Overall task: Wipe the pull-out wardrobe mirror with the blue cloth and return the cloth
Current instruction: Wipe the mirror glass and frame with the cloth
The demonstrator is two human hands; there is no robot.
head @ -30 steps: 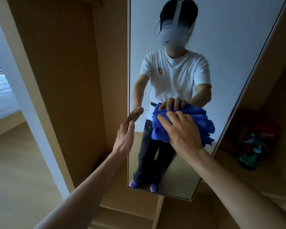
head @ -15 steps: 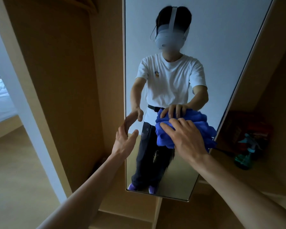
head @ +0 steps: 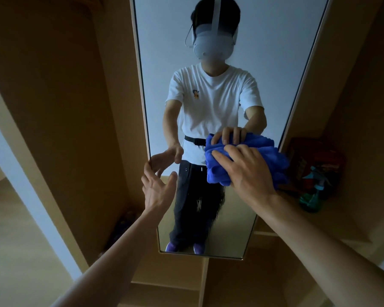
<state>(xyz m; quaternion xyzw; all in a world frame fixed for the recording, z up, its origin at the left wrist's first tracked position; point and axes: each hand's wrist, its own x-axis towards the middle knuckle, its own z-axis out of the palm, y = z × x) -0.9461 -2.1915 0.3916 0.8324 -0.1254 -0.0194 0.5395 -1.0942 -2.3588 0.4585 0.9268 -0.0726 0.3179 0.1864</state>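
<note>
The tall narrow pull-out mirror (head: 264,52) stands in front of me inside a wooden wardrobe and reflects a person in a white T-shirt. My right hand (head: 246,171) presses a bunched blue cloth (head: 217,171) against the glass near the mirror's right edge, about mid-height. My left hand (head: 156,187) is at the mirror's left edge, fingers spread, with the fingertips around or just at the frame; I cannot tell whether it grips it.
Wooden wardrobe panels (head: 71,107) flank the mirror. On a shelf to the right stand a green spray bottle (head: 312,196) and a red box (head: 315,160). A white door frame (head: 29,187) and wooden floor lie to the left.
My right hand has slid the blue cloth rightward toward the mirror's right edge. My left hand has loosened from the left edge and opened its fingers.
</note>
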